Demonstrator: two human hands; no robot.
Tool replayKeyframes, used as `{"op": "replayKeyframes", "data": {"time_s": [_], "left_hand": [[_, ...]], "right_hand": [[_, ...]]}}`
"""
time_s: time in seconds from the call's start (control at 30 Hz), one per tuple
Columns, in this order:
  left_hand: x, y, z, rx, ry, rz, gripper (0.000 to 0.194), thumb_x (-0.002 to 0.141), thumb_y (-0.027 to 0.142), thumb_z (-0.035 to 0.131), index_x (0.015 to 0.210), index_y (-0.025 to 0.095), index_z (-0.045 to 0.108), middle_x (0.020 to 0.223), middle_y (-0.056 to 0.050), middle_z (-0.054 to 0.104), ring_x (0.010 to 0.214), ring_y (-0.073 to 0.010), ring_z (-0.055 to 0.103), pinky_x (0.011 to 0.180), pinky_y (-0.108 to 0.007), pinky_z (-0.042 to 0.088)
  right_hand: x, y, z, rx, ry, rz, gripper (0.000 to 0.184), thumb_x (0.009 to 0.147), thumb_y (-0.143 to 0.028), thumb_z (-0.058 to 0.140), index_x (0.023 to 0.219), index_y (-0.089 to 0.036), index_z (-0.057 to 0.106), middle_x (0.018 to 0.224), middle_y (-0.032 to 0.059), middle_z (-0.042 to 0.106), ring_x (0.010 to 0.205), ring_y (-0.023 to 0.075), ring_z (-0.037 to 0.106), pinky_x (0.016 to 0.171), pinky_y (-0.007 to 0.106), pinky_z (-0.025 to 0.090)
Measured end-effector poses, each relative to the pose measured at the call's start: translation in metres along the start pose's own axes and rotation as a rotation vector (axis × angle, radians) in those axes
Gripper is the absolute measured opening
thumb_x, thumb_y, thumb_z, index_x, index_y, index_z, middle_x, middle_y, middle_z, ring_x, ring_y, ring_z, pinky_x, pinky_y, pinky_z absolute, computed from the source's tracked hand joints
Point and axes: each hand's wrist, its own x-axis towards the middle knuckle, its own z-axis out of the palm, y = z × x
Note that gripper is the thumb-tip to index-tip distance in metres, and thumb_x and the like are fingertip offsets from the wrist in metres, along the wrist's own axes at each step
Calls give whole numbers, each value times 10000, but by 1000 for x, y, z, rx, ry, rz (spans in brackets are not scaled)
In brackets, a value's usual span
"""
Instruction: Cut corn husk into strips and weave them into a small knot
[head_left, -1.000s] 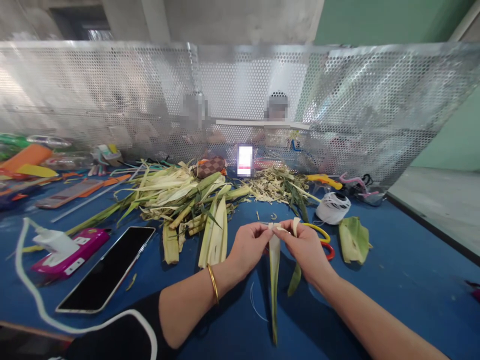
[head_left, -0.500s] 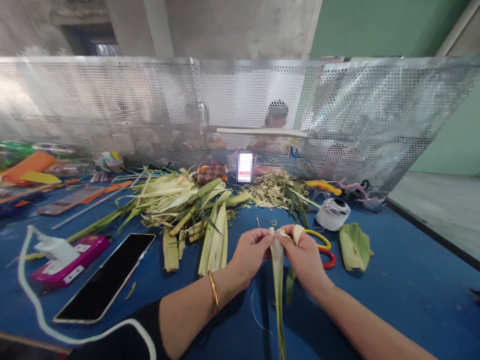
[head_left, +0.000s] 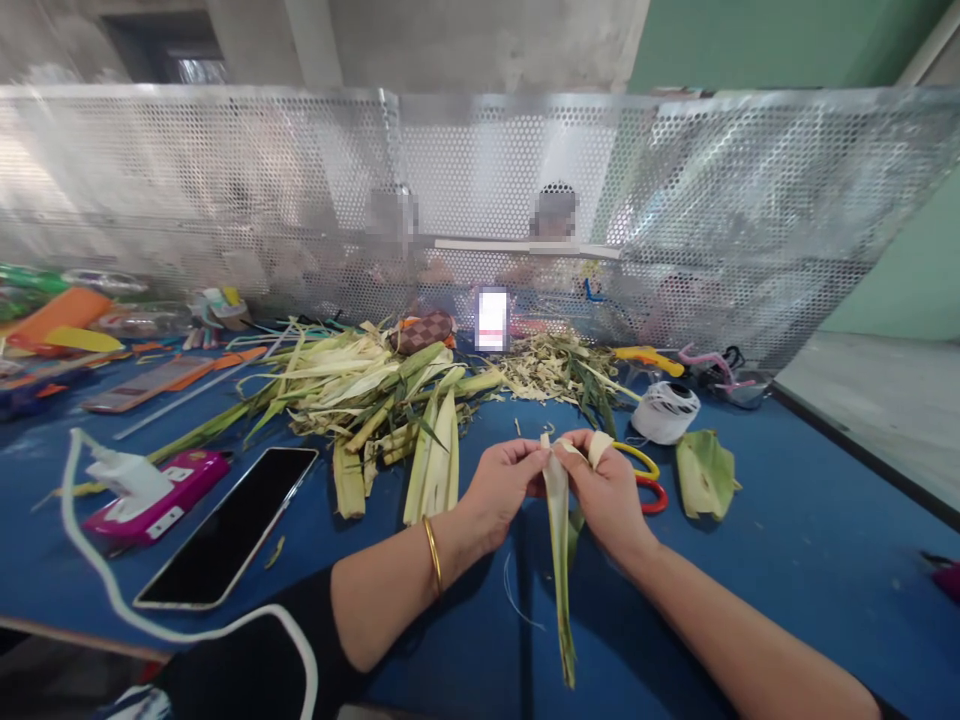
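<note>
Both hands meet over the blue table, pinching a long pale green strip of husk (head_left: 559, 530) near its top end. My left hand (head_left: 510, 485) grips it from the left, thumb and fingers pressed together. From the right, my right hand (head_left: 607, 490) holds the same strip, with a folded pale end sticking up above its fingers. The strip's tail hangs down toward the table's near side. Just beyond my right hand lie scissors (head_left: 654, 495) with red and yellow handles. A spool of white string (head_left: 666, 412) stands behind them, and a loose husk piece (head_left: 706, 475) lies to the right.
A heap of husks (head_left: 352, 390) and a pile of shredded scraps (head_left: 555, 365) lie ahead. On the left are a dark-screened phone (head_left: 232, 530), a purple power strip (head_left: 161, 495) and a white cable (head_left: 97, 575). A perforated metal screen (head_left: 262, 190) stands behind; people are beyond it.
The view has tilted slightly downward, so the strip's lower end now shows. Both hands stay together on the strip, with almost no change in their grip.
</note>
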Motion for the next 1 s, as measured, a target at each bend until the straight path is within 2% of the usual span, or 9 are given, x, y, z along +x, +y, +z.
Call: {"op": "replayKeyframes", "data": {"time_s": [0.2, 0.5, 0.67, 0.8, 1.0], "left_hand": [[2, 1, 0, 26, -1, 30, 270, 646, 372, 719, 659, 137, 586, 590, 12, 588, 546, -94, 533, 595, -242, 474], [0, 3, 1, -4, -6, -37, 286, 643, 387, 737, 667, 133, 609, 590, 7, 593, 533, -92, 539, 598, -237, 475], [1, 6, 2, 83, 45, 16, 146, 743, 270, 630, 686, 136, 612, 599, -1, 609, 548, -106, 560, 580, -235, 478], [1, 7, 2, 228, 102, 104, 109, 779, 199, 562, 704, 143, 619, 627, -3, 615, 571, -109, 561, 553, -218, 468], [-2, 5, 4, 295, 71, 83, 73, 758, 177, 570, 721, 140, 621, 645, -7, 615, 588, -108, 551, 555, -211, 452]], "right_hand": [[0, -3, 0, -64, -3, -10, 281, 723, -459, 602, 675, -195, 519, 480, -61, 402, 445, 95, 327, 418, 228, 259], [0, -1, -2, -185, 29, -146, 185, 733, -364, 577, 683, -189, 544, 598, -19, 534, 555, 125, 455, 510, 243, 379], [0, -6, 0, -51, 30, 15, 265, 698, -439, 631, 701, -184, 559, 476, -63, 461, 424, 93, 380, 412, 222, 295], [1, -9, -1, 2, -14, 95, 314, 617, -444, 718, 682, -178, 563, 459, -69, 471, 403, 83, 382, 402, 217, 270], [3, -4, -4, 7, 55, 72, 289, 637, -418, 712, 652, -180, 548, 428, -78, 447, 396, 76, 362, 401, 213, 260]]}}
